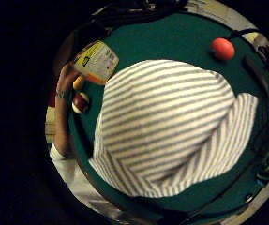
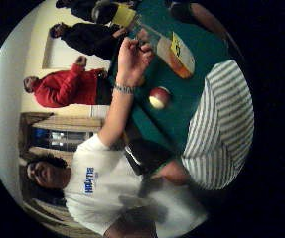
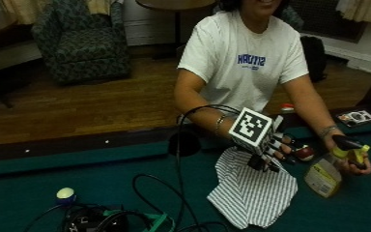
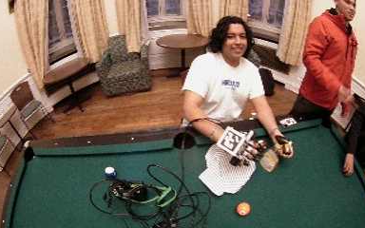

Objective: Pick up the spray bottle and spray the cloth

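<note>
A grey-and-white striped cloth point(image 3: 253, 193) point(image 4: 224, 173) lies rumpled on the green felt of the pool table point(image 3: 44, 183). My gloved right hand point(image 3: 272, 152) point(image 4: 245, 151) hovers just above the cloth's near end, fingers relaxed and holding nothing. The cloth point(image 1: 167, 126) point(image 2: 221, 124) fills much of both palm views. The spray bottle point(image 3: 323, 176) point(image 4: 270, 159), clear with a yellow label and a black-and-yellow head, is gripped by the bare left hand point(image 3: 352, 164) beside the cloth. The bottle point(image 1: 96, 61) point(image 2: 174, 52) stands tilted on the felt.
A red-and-white billiard ball point(image 3: 304, 152) point(image 1: 81, 102) lies between the two hands. An orange ball point(image 4: 243, 208) point(image 1: 223, 48) sits beyond the cloth. A tangle of cables point(image 4: 144, 194) and a small blue-and-white thing point(image 3: 65, 194) lie to one side. A corner pocket point(image 3: 184, 143) opens in the near rail.
</note>
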